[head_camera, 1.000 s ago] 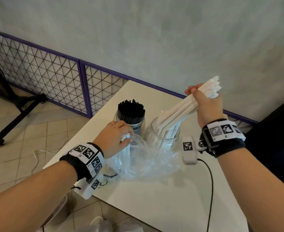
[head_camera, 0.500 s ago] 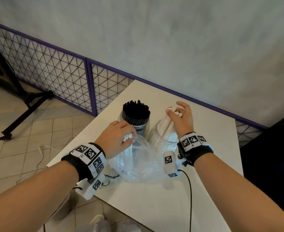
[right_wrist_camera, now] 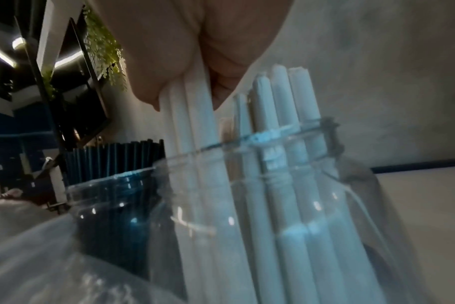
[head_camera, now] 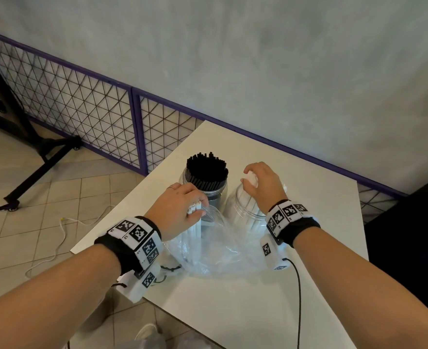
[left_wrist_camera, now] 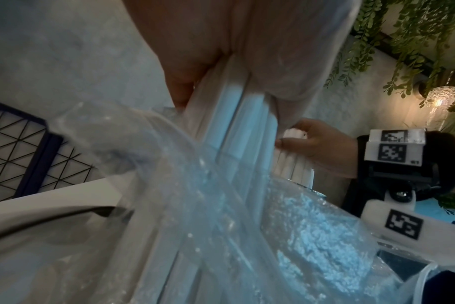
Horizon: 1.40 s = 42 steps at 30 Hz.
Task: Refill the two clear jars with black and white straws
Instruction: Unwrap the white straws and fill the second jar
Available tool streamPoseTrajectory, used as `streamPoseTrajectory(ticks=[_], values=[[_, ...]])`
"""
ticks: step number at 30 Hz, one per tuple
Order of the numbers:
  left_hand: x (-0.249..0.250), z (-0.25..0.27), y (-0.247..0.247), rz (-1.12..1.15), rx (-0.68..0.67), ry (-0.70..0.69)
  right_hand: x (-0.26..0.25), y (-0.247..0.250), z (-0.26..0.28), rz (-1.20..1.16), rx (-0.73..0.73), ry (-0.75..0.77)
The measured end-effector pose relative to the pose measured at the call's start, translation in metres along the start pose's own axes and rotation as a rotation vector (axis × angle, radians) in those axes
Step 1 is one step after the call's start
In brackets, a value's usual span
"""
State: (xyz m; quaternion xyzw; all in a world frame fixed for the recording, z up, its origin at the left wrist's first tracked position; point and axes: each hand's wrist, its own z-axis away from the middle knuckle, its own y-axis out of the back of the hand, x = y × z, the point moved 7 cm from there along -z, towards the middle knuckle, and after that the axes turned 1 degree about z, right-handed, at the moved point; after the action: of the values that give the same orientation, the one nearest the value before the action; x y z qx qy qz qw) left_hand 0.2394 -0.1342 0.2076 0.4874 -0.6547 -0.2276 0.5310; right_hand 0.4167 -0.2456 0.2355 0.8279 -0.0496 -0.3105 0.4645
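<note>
Two clear jars stand side by side on the white table (head_camera: pixel 233 311). The left jar (head_camera: pixel 216 195) is packed with black straws (head_camera: pixel 207 170). The right jar (head_camera: pixel 240 210) holds white straws (right_wrist_camera: pixel 281 98) standing upright. My right hand (head_camera: pixel 252 178) is over this jar's mouth and pinches the tops of a few white straws (right_wrist_camera: pixel 190 123) that reach down inside it. In front of the jars, my left hand (head_camera: pixel 182 205) grips a bundle of white straws (left_wrist_camera: pixel 234 115) that stands upright in a crumpled clear plastic bag (head_camera: pixel 215 250).
A black cable (head_camera: pixel 299 298) runs from my right wrist across the table. The table's left edge is close to my left wrist. A purple wire fence (head_camera: pixel 82 102), a black stand foot (head_camera: pixel 39 157) and a white cord (head_camera: pixel 56 245) are on the floor side to the left.
My right hand has come down from high at the right and stood its tilted bundle of white straws upright in the right jar. The left hand has kept its grip.
</note>
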Motion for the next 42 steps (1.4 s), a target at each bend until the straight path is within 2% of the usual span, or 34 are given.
streamPoseTrajectory(ticks=[4,10,14,17,20,22,25,27,31,34,38,42], values=[[-0.001,-0.001,0.001,-0.004,0.001,0.009,-0.008,0.016,-0.004,0.021,0.098,0.106],[-0.001,-0.003,0.001,-0.009,-0.008,0.019,0.01,-0.007,0.006,0.259,0.019,0.145],[-0.002,-0.003,0.002,-0.007,-0.006,0.032,0.017,-0.017,0.015,0.507,-0.062,0.187],[-0.002,-0.003,0.002,-0.013,-0.007,0.037,0.024,-0.012,0.009,0.599,-0.078,0.085],[-0.002,-0.005,0.001,-0.018,-0.019,0.051,0.035,-0.016,0.0,0.587,-0.198,-0.051],[-0.002,-0.006,0.001,-0.023,-0.023,0.057,0.036,-0.019,-0.002,0.563,-0.22,-0.076],[-0.002,-0.006,0.001,-0.025,-0.037,0.066,0.028,-0.014,-0.002,0.478,-0.061,-0.015],[-0.002,-0.006,0.001,-0.026,-0.043,0.06,0.027,-0.012,-0.002,0.463,-0.02,-0.011],[-0.003,-0.006,0.0,-0.015,-0.058,0.058,0.038,-0.012,-0.006,0.561,-0.12,-0.097],[-0.003,-0.006,0.0,-0.018,-0.054,0.051,0.047,-0.014,-0.012,0.463,-0.219,-0.159],[-0.003,-0.005,0.0,-0.016,-0.047,0.045,0.048,-0.008,-0.017,0.301,-0.157,-0.181],[-0.002,-0.005,0.001,-0.019,-0.038,0.048,0.047,-0.015,-0.015,0.459,-0.255,-0.153]])
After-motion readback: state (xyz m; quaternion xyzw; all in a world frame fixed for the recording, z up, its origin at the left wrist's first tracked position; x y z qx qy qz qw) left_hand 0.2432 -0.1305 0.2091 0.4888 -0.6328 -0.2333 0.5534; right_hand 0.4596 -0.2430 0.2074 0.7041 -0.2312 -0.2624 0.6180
